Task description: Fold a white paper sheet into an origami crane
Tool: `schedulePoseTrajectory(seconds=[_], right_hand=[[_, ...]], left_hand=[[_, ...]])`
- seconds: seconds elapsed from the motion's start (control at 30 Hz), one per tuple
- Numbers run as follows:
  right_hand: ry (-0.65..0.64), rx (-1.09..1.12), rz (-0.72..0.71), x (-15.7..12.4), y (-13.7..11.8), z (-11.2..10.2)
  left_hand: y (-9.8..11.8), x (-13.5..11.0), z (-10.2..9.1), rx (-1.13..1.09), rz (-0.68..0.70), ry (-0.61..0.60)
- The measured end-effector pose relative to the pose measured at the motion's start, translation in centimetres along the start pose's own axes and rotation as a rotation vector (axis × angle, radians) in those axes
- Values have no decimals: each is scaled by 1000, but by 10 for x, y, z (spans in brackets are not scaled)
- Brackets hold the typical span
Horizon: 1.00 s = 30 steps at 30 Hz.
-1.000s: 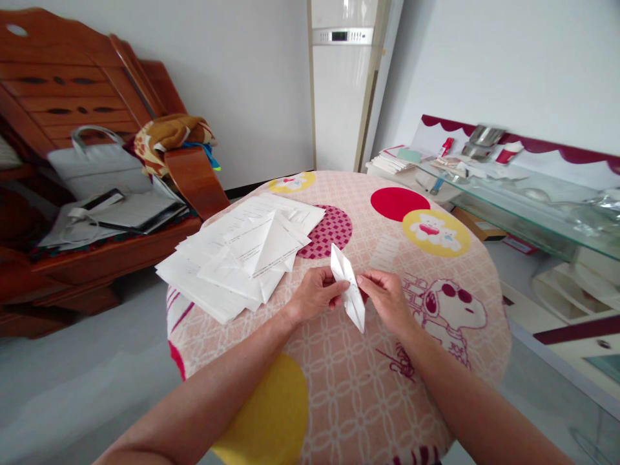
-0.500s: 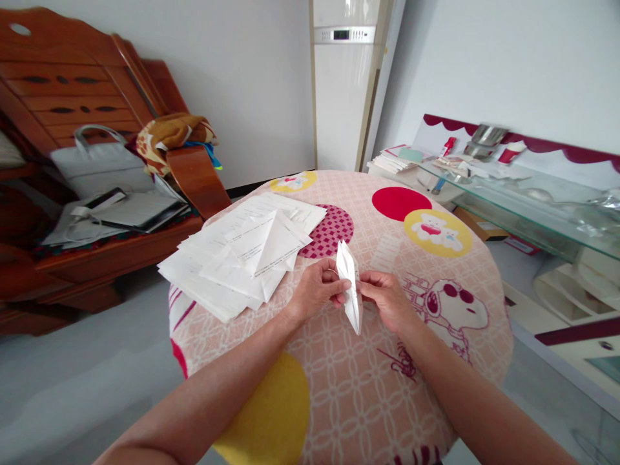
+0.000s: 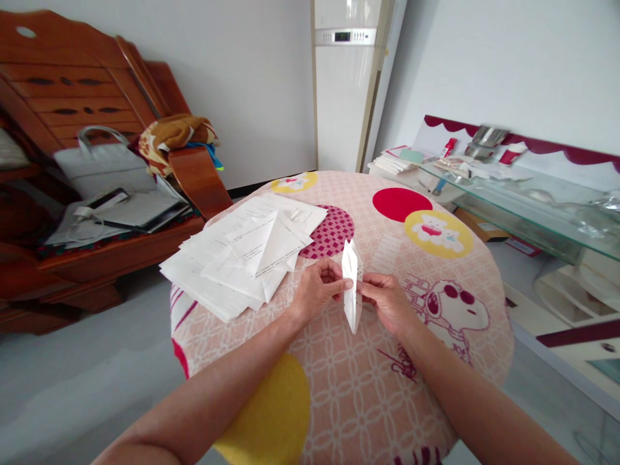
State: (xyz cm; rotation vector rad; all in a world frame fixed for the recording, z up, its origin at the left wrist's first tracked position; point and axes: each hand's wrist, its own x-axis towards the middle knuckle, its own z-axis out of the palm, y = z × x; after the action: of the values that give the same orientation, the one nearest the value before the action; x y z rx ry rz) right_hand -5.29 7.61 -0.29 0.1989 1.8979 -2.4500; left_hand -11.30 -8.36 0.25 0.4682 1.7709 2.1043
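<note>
"Yellow came first, from where you sat?"

"Yes. I had a big yellow patch [image 3: 274, 413] at the near edge of the patterned tablecloth [image 3: 353, 394], just beside the left forearm [image 3: 213, 387]. Beyond that I saw the two hands, facing each other above the cloth."

"How was the grip?"

"Closed to a pinch on both sides. The left hand [image 3: 317, 287] had thumb and fingers on one side of a folded paper [image 3: 351, 309], and the right hand [image 3: 390, 300] nipped the opposite side at about mid-length."

"And the paper itself?"

"It was between the hands, white, long and narrow, its top end parted into two points. Whether the lower tip touched the cloth, I couldn't tell."

"Anything else on the table?"

"Left of the hands and a little farther off lay a loose pile of papers [image 3: 213, 271], with a creased, printed sheet [image 3: 271, 245] on top."

"Past the table?"

"On the left stood a carved wooden bench [image 3: 87, 74], a grey bag [image 3: 99, 168] on its seat and a brown cloth [image 3: 169, 139] over its armrest. On the right was a glass shelf [image 3: 527, 213]. Farthest back, a tall white unit [image 3: 343, 103] rose against the pale wall [image 3: 261, 84]."
</note>
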Motion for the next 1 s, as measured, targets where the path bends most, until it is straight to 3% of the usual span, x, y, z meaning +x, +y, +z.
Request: schedulePoseTrajectory(seconds=[0.5,1.0], right_hand=[[100,-131,-127,-3,-2,4],[163,-252,-222,0,1,3]], left_hand=[[1,0,-2,126,89,-34],[2,-3,4,-105,-32,-128]])
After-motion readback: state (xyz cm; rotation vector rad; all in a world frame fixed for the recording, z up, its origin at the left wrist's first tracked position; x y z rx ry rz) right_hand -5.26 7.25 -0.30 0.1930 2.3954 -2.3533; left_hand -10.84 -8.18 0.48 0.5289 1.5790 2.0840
